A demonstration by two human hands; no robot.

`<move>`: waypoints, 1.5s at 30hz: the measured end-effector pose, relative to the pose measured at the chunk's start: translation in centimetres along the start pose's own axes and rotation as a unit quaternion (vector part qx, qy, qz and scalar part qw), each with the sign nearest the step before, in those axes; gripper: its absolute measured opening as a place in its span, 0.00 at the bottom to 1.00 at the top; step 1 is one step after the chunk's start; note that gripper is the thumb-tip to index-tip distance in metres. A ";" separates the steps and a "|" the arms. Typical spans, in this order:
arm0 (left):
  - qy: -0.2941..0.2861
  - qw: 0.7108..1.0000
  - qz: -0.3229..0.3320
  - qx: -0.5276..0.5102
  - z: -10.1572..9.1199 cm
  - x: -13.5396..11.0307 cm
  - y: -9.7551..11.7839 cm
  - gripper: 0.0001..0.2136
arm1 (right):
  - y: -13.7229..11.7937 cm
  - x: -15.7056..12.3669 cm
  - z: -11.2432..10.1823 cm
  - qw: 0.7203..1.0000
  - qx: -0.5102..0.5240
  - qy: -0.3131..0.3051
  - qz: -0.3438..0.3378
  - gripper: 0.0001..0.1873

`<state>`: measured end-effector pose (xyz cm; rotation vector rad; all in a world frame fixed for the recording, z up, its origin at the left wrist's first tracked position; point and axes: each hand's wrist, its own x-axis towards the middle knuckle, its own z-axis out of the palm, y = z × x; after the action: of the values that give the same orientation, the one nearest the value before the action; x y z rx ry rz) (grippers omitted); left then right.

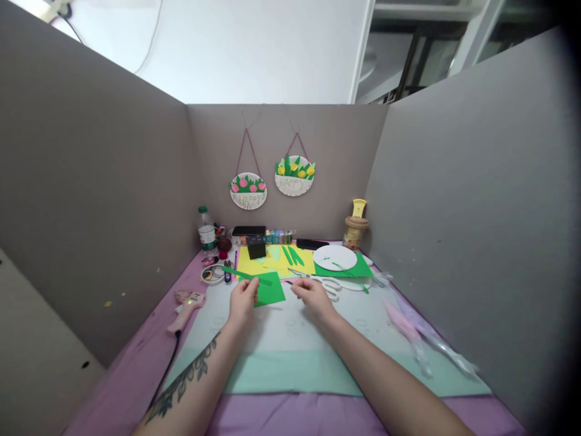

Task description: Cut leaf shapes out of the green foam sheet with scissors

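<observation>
My left hand [244, 300] is closed in a pinch on a long green paper strip [245, 275] that sticks out to the upper left, just in front of a green paper sheet [270, 290] lying on the mat. My right hand [311, 295] hovers a little to the right of that sheet, its fingers curled; I cannot make out anything in them. Scissors [324, 283] lie just beyond the right hand.
A pale green mat [290, 351] covers the purple tablecloth. A glue gun [186, 306] lies left, tape rolls [213, 274] behind it. Yellow paper [272, 260], a white paper plate [334, 257], a black box [256, 248], a bottle [206, 230] and a jar [356, 230] stand at the back. Grey panels enclose the desk.
</observation>
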<state>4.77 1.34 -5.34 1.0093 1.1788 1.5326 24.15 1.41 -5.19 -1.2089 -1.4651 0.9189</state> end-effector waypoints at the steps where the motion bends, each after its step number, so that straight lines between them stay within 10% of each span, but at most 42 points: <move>1: 0.009 1.000 -0.010 -0.010 -0.2 0.2 0.2 0.19 | 0.1 0.5 -1.2 0.997 -0.075 0.006 -0.019 0.08; 5: 0.008 0.999 -0.034 -0.012 -0.3 0.3 0.5 0.19 | 1.3 2.2 -5.7 0.895 -0.444 0.030 0.018 0.07; 9: -0.013 0.999 -0.048 -0.012 0.2 -0.1 0.1 0.18 | 2.9 2.8 -7.5 0.836 -0.543 -0.016 0.078 0.12; 23: -0.023 0.997 -0.062 -0.044 0.4 -0.5 0.7 0.17 | 2.5 3.3 -9.5 0.871 -0.491 0.017 0.016 0.14; 28: -0.006 0.996 -0.053 -0.067 0.3 -0.3 1.1 0.18 | 1.1 2.7 -6.6 0.991 -0.124 0.041 0.014 0.14; 33: 0.009 0.994 -0.033 -0.106 0.1 -0.2 1.5 0.18 | 0.6 0.5 -1.4 0.978 0.159 -0.107 0.082 0.14; 45: 0.039 0.979 0.002 -0.199 -0.2 -0.4 3.2 0.18 | -2.0 -3.2 1.3 0.971 -0.045 -0.228 0.060 0.09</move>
<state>4.07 0.51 -2.28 0.6881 0.8708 1.7358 22.46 -2.14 -4.28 -1.2132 -1.8237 1.2877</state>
